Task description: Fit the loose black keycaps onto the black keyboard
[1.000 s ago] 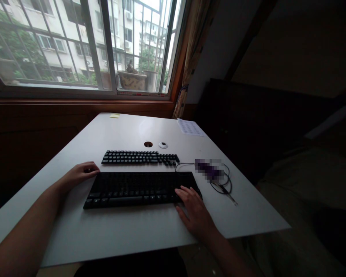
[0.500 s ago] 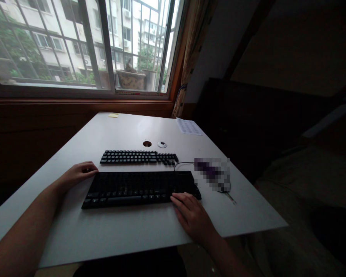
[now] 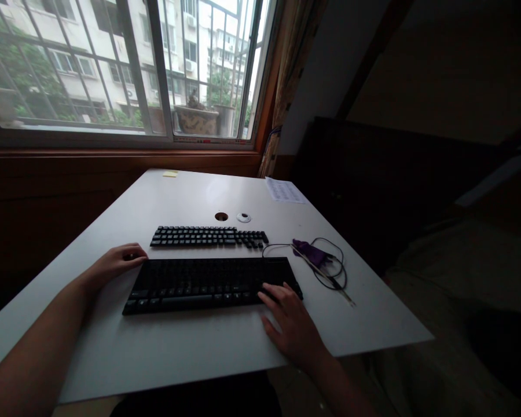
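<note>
A black keyboard [image 3: 208,281] lies in front of me. Caps show on its front rows, while its back part is dark and hard to make out. At its far left corner is my left hand [image 3: 119,263], fingers curled together and gripping the edge. My right hand [image 3: 289,318] rests over the keyboard's right end, with its fingers apart and fingertips on the keys; no separate thing shows in it. Just behind the keyboard, loose black keycaps [image 3: 195,236] stand in keyboard-like rows, with a few at the right end.
To the right lie a purple cloth [image 3: 310,253], a dark looped cable [image 3: 342,267] and a thin stick-like tool [image 3: 345,296]. Farther back on the white table [image 3: 191,194] are a cable hole [image 3: 221,216], its round cover [image 3: 244,218], a printed sheet [image 3: 284,190] and yellow notes [image 3: 171,174].
My right hand's fingers have spread and shifted slightly up over the keys, and the thumb has moved apart. My left hand and the keyboard stay in place.
</note>
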Motion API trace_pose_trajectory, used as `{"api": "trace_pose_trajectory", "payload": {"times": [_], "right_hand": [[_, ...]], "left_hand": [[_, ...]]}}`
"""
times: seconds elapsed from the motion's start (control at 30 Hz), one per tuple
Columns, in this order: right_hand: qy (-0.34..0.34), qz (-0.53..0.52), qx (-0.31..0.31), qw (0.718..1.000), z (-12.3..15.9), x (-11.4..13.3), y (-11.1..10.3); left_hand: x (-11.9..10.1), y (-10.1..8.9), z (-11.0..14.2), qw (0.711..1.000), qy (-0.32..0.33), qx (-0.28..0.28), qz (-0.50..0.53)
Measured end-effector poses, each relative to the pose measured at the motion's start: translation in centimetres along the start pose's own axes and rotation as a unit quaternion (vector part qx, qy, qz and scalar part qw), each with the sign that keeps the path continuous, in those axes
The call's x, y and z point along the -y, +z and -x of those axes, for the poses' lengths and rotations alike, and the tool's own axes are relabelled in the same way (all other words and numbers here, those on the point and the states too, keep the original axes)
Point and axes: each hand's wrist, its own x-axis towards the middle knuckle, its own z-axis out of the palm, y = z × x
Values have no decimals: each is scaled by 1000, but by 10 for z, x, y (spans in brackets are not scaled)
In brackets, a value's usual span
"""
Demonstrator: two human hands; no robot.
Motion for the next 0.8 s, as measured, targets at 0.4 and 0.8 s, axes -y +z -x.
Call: {"api": "trace_pose_trajectory", "payload": {"times": [0.4, 0.8], "right_hand": [[-12, 3, 13, 1000, -2, -3, 2], [23, -36, -52, 998, -28, -25, 3]], "left_hand": [[-1, 1, 0, 1000, 1, -4, -4], [-4, 1, 1, 1000, 2, -9, -2]]}}
